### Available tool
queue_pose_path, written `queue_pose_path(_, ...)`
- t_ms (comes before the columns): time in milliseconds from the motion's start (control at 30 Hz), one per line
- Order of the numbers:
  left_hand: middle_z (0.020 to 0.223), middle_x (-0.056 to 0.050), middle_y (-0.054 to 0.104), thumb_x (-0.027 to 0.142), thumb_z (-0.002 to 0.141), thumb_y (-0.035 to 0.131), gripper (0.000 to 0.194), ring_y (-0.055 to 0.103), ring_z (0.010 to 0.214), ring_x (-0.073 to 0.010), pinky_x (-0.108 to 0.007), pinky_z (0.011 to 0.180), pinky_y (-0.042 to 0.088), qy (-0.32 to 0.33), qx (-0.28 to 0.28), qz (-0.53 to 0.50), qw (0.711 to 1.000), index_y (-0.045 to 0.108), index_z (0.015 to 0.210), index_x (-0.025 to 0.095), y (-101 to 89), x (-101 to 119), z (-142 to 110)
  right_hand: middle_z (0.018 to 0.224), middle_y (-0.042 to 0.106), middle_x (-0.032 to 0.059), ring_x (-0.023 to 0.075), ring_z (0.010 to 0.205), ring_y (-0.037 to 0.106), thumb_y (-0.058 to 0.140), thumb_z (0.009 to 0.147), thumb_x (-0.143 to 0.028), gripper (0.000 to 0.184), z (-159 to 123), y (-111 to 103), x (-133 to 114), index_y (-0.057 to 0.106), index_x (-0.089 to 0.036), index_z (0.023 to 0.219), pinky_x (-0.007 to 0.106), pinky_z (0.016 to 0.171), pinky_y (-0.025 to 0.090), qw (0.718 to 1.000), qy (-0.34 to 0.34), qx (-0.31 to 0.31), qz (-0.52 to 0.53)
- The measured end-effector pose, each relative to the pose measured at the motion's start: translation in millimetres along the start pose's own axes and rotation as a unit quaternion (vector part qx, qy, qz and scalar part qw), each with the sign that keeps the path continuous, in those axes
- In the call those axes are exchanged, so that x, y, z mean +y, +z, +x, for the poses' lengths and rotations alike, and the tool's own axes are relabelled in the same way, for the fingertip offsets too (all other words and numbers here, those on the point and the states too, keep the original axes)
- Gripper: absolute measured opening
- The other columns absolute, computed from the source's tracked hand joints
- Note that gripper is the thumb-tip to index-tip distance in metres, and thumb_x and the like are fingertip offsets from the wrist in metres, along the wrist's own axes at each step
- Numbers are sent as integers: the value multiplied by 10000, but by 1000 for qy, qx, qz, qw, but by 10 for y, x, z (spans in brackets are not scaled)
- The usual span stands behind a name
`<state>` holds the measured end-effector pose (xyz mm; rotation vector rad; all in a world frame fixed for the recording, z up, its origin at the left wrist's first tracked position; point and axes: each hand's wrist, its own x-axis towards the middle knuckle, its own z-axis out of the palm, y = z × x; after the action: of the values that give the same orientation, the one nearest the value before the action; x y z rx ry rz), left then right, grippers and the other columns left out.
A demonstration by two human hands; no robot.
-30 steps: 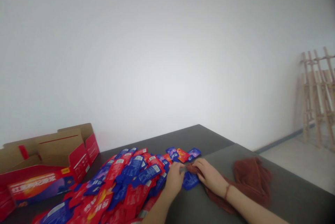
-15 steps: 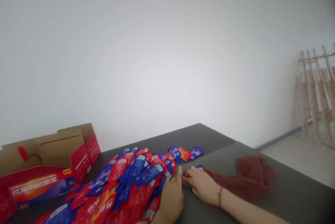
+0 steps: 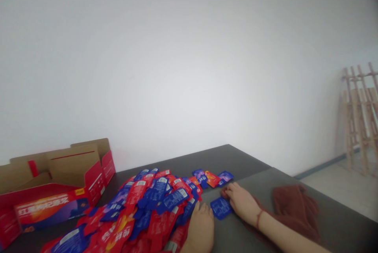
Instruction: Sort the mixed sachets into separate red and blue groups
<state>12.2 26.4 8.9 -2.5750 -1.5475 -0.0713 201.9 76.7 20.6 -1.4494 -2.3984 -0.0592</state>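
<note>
Table (image 3: 236, 159) is dark grey, far edge along a white wall (image 3: 189, 67), wooden rack (image 3: 356, 105) standing past the right edge. Right hand (image 3: 242, 203) is pinching a bunched end of brown cloth (image 3: 295, 205) that trails toward that edge; left hand (image 3: 202, 225) is palm-down by the packet pile (image 3: 147, 213), can't tell if it's gripping anything.

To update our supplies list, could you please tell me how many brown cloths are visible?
1: the brown cloth lies bunched on the dark table, partly hidden by the right hand and forearm. Others may be hidden.
</note>
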Motion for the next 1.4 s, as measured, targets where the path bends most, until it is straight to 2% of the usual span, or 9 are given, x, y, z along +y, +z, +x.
queue_pose_path(200, 1157, -129, 627, 80, 870, 306, 418, 524, 1109, -239, -421, 1048, 276, -19, 51, -44, 998, 617, 1147, 117, 34, -17, -68, 973, 619, 71, 218, 933, 521, 400, 828, -88, 321, -82, 75, -538, 671, -196, 963, 314, 805, 388, 996, -79, -21, 32)
queue_pose_path(333, 1155, -134, 619, 92, 866, 316, 402, 512, 1110, -246, -417, 1032, 291, -18, 39, -49, 998, 622, 1126, 108, 27, -37, -70, 946, 615, 56, 201, 905, 524, 400, 832, -90, 311, -281, 82, -296, 674, -209, 918, 295, 795, 393, 996, -77, -22, 34)
queue_pose_path(500, 1139, -122, 619, 133, 818, 415, 365, 504, 1093, -257, -445, 1053, 249, 14, 18, -57, 998, 626, 1116, 141, -3, -35, -42, 962, 609, 100, 223, 931, 529, 382, 830, -68, 330, -205, -29, 107, 681, -161, 935, 310, 810, 406, 999, 36, 7, -20)
queue_pose_path(600, 1120, -117, 625, 154, 795, 447, 360, 499, 1088, -263, -463, 1062, 224, 21, 13, -58, 998, 628, 1106, 152, -28, -30, -37, 975, 615, 116, 234, 971, 527, 395, 824, -72, 313, -42, -91, 0, 687, -142, 912, 310, 822, 404, 998, 51, -6, -21)
queue_pose_path(800, 1108, -109, 629, 174, 791, 452, 345, 496, 1087, -260, -471, 1073, 198, 5, 9, -56, 998, 633, 1084, 157, -53, -57, -55, 955, 623, 69, 208, 920, 533, 408, 817, -87, 298, -174, 2, -477, 677, -185, 902, 291, 798, 398, 997, -55, -37, 36)
queue_pose_path(933, 1121, -106, 630, 176, 827, 403, 337, 510, 1071, -245, -457, 1077, 204, -13, 22, -71, 997, 647, 1058, 147, -42, -65, -62, 955, 616, 51, 190, 903, 539, 408, 811, -97, 300, -380, 67, -254, 668, -210, 908, 277, 801, 402, 997, -35, -19, 63)
queue_pose_path(1100, 1089, -107, 644, 177, 828, 402, 324, 532, 1039, -238, -447, 1084, 209, -21, 39, -74, 996, 660, 1019, 136, -36, -53, -45, 969, 612, 106, 236, 943, 538, 391, 813, -83, 313, -227, 22, 158, 667, -164, 937, 323, 834, 412, 998, 66, 12, -1)
queue_pose_path(1233, 1064, -109, 653, 184, 824, 419, 303, 540, 1034, -240, -446, 1081, 215, -15, 36, -66, 997, 665, 995, 137, -55, -45, -45, 1006, 611, 130, 248, 965, 535, 387, 798, -72, 342, -87, 16, 37, 663, -143, 986, 325, 836, 414, 998, 54, 5, -16)
queue_pose_path(1400, 989, -122, 661, 260, 848, 418, 298, 570, 988, -258, -441, 1015, 314, -71, 51, -70, 994, 649, 979, 125, -100, -23, 7, 968, 624, 62, 213, 931, 542, 435, 727, -105, 314, -271, -28, -269, 681, -208, 892, 289, 815, 403, 995, -78, -22, 57)
